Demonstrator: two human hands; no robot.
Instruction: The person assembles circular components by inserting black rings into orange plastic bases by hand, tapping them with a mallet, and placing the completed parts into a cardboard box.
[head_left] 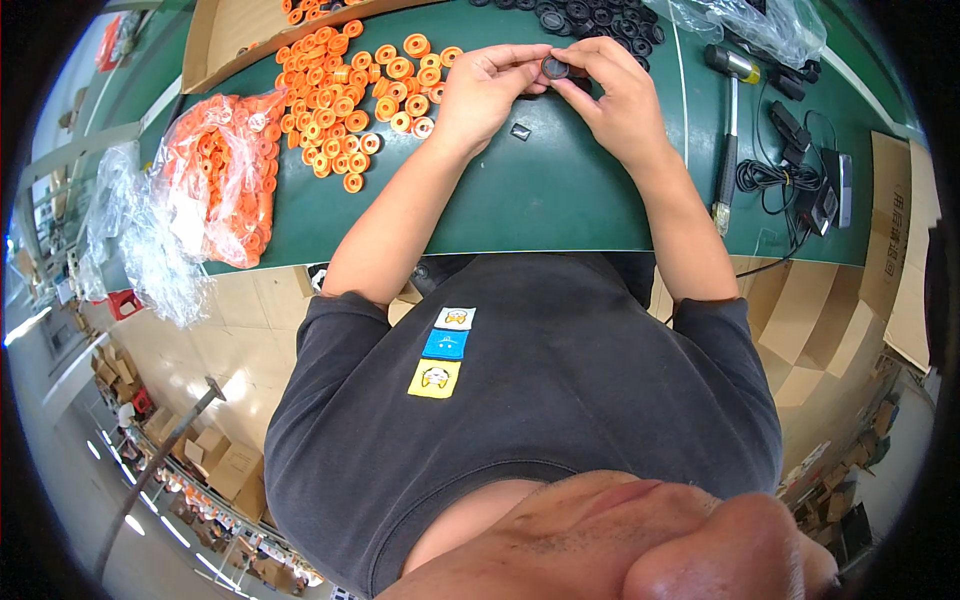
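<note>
Over the far middle of the green table (pixel 560 205), my left hand (pixel 487 95) and my right hand (pixel 622 112) meet fingertip to fingertip. Pinched between them is a small black round part (pixel 555 68), ring-like, its far side partly covered by my fingers. Both hands are closed on it. A small flat black piece (pixel 520 131) lies on the table just below. To the left of my left hand spreads a heap of orange wheels (pixel 340 100). Beyond my right hand sits a pile of black round parts (pixel 600 22).
At left, a clear bag of orange wheels (pixel 225 175) lies beside crumpled plastic (pixel 150 235). An open cardboard box (pixel 205 45) stands at the back left. On the right are a hammer (pixel 731 130), a coiled black cable (pixel 775 176) and clear plastic wrap (pixel 745 28).
</note>
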